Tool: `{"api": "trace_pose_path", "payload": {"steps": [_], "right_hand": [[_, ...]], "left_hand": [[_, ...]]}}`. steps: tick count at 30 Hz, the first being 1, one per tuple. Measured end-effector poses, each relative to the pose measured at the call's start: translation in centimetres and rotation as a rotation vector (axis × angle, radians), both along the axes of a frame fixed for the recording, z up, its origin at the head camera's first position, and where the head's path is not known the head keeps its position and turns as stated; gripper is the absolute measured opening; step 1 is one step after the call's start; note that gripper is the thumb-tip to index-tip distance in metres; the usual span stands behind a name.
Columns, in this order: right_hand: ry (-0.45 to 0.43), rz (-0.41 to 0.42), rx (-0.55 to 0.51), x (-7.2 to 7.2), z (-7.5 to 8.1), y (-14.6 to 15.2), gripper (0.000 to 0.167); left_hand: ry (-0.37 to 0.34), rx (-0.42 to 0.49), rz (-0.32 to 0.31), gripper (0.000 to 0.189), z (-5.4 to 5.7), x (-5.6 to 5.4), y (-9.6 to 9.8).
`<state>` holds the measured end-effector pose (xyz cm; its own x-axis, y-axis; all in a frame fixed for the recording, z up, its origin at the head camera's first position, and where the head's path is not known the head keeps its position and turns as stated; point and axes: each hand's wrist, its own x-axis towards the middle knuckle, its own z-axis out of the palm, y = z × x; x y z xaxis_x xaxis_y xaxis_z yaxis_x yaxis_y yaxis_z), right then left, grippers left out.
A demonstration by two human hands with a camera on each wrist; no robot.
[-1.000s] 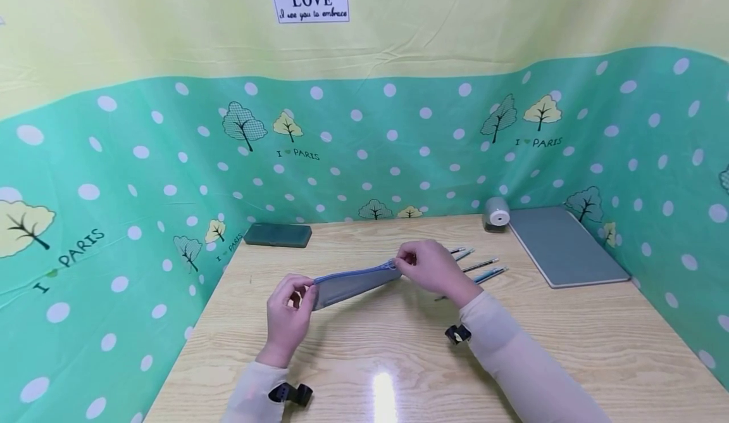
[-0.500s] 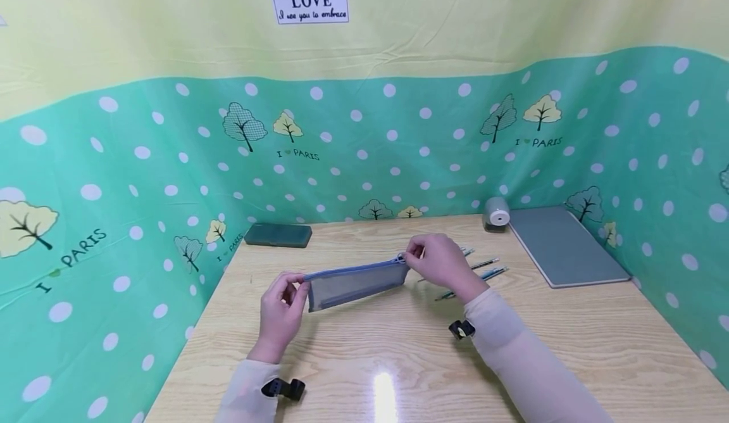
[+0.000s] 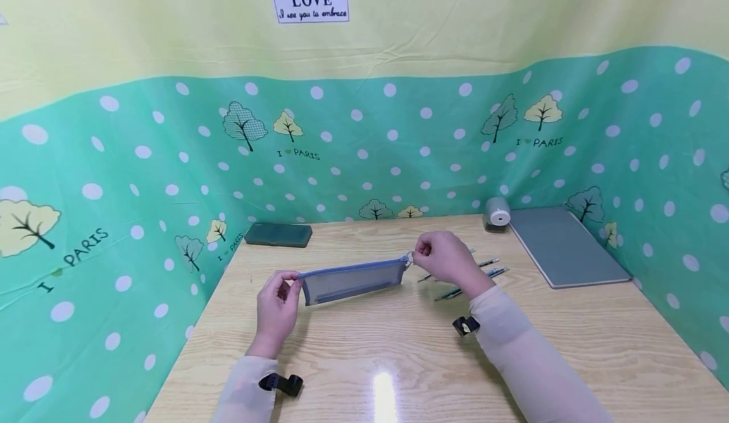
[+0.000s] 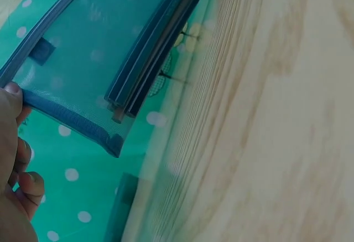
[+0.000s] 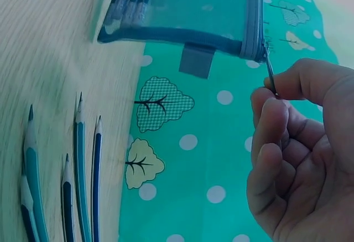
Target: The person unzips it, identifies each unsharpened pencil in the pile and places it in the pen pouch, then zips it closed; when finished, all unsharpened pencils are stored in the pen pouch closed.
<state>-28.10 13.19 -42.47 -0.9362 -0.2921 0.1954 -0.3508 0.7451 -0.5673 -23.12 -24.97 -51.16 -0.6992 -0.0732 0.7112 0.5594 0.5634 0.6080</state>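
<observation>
A see-through mesh pencil pouch (image 3: 353, 282) with a blue zipper along its top hangs over the table between my two hands. My left hand (image 3: 277, 309) pinches its upper left corner between thumb and finger. At the other end, my right hand (image 3: 447, 258) pinches the zipper pull (image 5: 270, 69), and the zipper looks closed along its length. Several slim pencils (image 4: 157, 48) lie along the bottom inside the pouch. Under and beyond the right hand, several more pencils (image 5: 81, 170) lie on the table, their sharpened points showing in the right wrist view.
On the wooden table (image 3: 364, 347), a dark green case (image 3: 278, 235) lies at the back left. A grey pencil sharpener (image 3: 497, 214) stands at the back right, beside a flat grey board (image 3: 569, 246). A polka-dot curtain (image 3: 364, 144) closes off the back and sides.
Both hands have moved apart, the left one leftward and the right one rightward and slightly up. The pouch now hangs stretched, more of its mesh side showing, with the pull at its right end.
</observation>
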Motion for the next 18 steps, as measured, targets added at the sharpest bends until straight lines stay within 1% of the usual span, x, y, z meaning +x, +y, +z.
{"api": "trace_pose_path", "payload": {"steps": [3,7,11,13,15,18], "right_hand": [[-0.018,0.001,0.022,0.0,0.0,-0.3,0.017],[-0.033,0.013,0.053,0.1,-0.2,-0.5,0.017],[-0.024,0.049,0.062,0.2,-0.5,-0.8,0.014],[-0.032,0.082,0.045,0.3,-0.5,-0.8,0.010],[-0.060,0.119,0.014,0.3,-0.5,-0.9,0.006],[-0.121,0.164,-0.037,0.5,-0.5,-0.9,0.011]], "left_hand": [[-0.019,0.001,0.014,0.013,-0.1,-0.2,-0.5],[-0.065,0.030,0.013,0.012,-0.1,-0.4,-0.7],[-0.098,0.064,0.010,0.012,0.0,-0.3,-0.8],[-0.115,0.077,0.011,0.011,0.2,-0.1,-0.7],[-0.147,0.097,0.000,0.011,0.5,0.3,-0.5],[-0.229,0.133,-0.035,0.011,1.2,0.9,-0.4]]}}
